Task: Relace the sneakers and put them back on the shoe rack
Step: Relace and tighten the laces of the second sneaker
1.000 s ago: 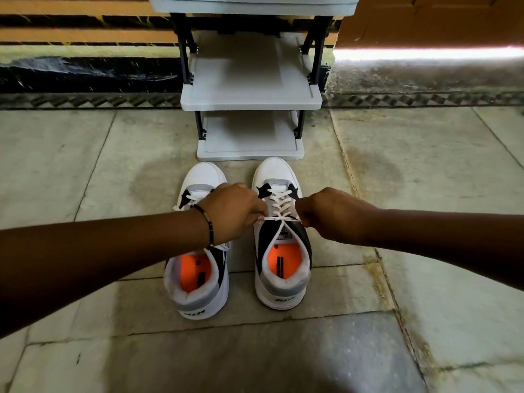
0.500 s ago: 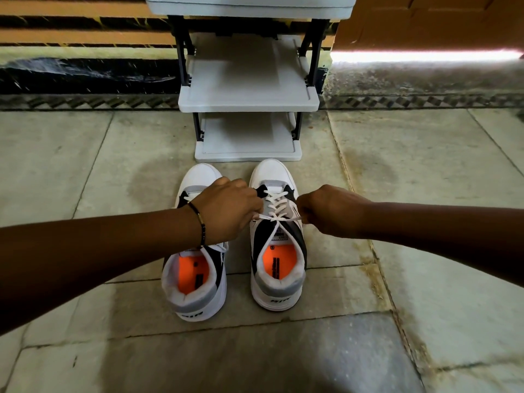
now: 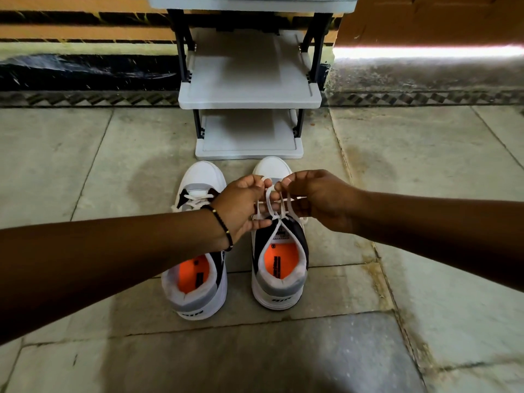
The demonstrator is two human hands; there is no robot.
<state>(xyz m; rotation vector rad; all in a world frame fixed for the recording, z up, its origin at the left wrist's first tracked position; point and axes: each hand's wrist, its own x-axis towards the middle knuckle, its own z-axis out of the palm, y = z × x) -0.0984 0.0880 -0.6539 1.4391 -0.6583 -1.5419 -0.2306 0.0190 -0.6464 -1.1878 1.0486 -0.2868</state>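
The lace (image 3: 276, 207) of the right sneaker (image 3: 279, 251) now rises in loops between the two hands; half a second ago it was drawn out flat and taut to either side. Judgement: tightening is finished and the bow is being formed, so this shoe is near done.

The left hand (image 3: 243, 207) pinches one strand at its fingertips, just above the tongue. The right hand (image 3: 314, 198) pinches the other, fingers curled. The hands nearly touch, with the lace crossing directly beneath them.

The left sneaker (image 3: 198, 251) stands just beside, partly under the left forearm, and looks laced. The shoe rack (image 3: 249, 92) stands beyond the toes, shelves bare.
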